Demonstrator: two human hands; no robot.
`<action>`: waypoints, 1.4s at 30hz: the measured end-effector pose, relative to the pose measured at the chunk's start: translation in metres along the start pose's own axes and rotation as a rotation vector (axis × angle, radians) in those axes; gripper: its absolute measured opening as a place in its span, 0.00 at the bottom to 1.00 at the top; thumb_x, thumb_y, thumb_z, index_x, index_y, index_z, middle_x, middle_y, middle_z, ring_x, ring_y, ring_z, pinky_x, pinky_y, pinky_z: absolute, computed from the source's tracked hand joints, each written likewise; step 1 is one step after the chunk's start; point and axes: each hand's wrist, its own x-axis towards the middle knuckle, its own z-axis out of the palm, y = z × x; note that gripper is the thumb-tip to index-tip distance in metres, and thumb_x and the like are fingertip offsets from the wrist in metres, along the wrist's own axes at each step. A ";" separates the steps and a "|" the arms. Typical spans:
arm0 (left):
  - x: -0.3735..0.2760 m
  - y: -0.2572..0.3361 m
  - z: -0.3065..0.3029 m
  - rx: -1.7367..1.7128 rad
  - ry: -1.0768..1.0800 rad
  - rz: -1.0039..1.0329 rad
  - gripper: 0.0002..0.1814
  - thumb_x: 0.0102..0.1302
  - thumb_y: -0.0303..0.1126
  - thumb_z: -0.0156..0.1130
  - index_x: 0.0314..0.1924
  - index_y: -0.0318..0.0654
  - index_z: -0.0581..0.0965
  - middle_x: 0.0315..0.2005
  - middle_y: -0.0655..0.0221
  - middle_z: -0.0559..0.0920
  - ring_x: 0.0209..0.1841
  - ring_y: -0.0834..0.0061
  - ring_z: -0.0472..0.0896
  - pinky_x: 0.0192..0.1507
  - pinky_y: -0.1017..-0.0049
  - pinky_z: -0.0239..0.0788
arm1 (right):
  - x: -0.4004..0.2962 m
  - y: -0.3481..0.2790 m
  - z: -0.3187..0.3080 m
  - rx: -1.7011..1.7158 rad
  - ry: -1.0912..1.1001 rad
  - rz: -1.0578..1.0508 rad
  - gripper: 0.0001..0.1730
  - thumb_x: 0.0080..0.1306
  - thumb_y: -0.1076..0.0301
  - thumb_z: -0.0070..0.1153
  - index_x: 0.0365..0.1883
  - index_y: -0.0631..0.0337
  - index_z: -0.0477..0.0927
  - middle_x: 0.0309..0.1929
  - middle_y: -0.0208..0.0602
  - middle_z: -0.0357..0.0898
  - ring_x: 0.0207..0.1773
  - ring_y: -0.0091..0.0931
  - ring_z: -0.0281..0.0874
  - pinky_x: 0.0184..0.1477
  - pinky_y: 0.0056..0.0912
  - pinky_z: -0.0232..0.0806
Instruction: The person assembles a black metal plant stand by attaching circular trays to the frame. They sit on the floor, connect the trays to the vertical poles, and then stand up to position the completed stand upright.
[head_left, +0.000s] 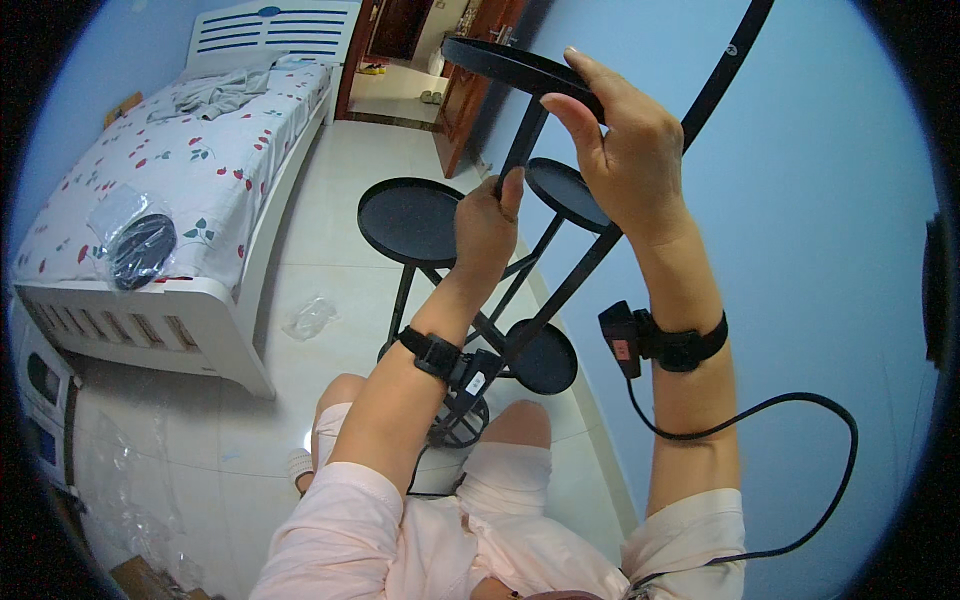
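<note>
A black metal plant stand with several round trays on slanting bars stands on the floor before me, close to the blue wall. My right hand (630, 142) grips the rim of its uppermost tray (495, 64), thumb below and fingers over the edge. Just under that tray, my left hand (487, 229) is closed around the black support bar (523, 139). A wide tray (411, 217) sits to the left of my left hand. Between my arms is another tray (566, 191), partly hidden by my right hand. Lower down, a smaller tray (541, 358) lies near the skirting.
On the left is a white bed (255, 300) with a plastic-wrapped black disc (142, 251) on its mattress. Clear plastic wrapping (311, 316) lies on the tiles. A long black bar (727, 67) slants up along the wall (810, 225). A wooden door (472, 97) stands open behind. A cable (847, 450) loops off my right arm.
</note>
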 end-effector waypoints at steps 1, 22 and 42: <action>0.001 -0.001 0.000 0.022 0.016 0.011 0.36 0.73 0.60 0.47 0.26 0.29 0.75 0.15 0.53 0.74 0.19 0.53 0.73 0.25 0.63 0.67 | 0.002 -0.001 0.004 -0.036 0.036 -0.024 0.27 0.65 0.47 0.59 0.46 0.65 0.82 0.38 0.46 0.85 0.35 0.36 0.85 0.36 0.32 0.76; 0.019 -0.037 0.002 0.014 -0.005 0.354 0.32 0.74 0.56 0.48 0.28 0.29 0.75 0.18 0.51 0.76 0.25 0.54 0.79 0.28 0.63 0.68 | 0.049 -0.065 0.066 -0.144 0.131 0.129 0.20 0.53 0.61 0.66 0.41 0.64 0.80 0.38 0.43 0.83 0.40 0.37 0.82 0.48 0.43 0.71; 0.003 0.004 -0.017 0.105 0.023 0.077 0.28 0.76 0.49 0.47 0.27 0.30 0.75 0.15 0.51 0.76 0.21 0.50 0.80 0.22 0.64 0.70 | -0.004 -0.020 0.024 -0.335 0.194 0.065 0.32 0.63 0.40 0.57 0.41 0.66 0.81 0.33 0.43 0.83 0.33 0.35 0.83 0.32 0.31 0.73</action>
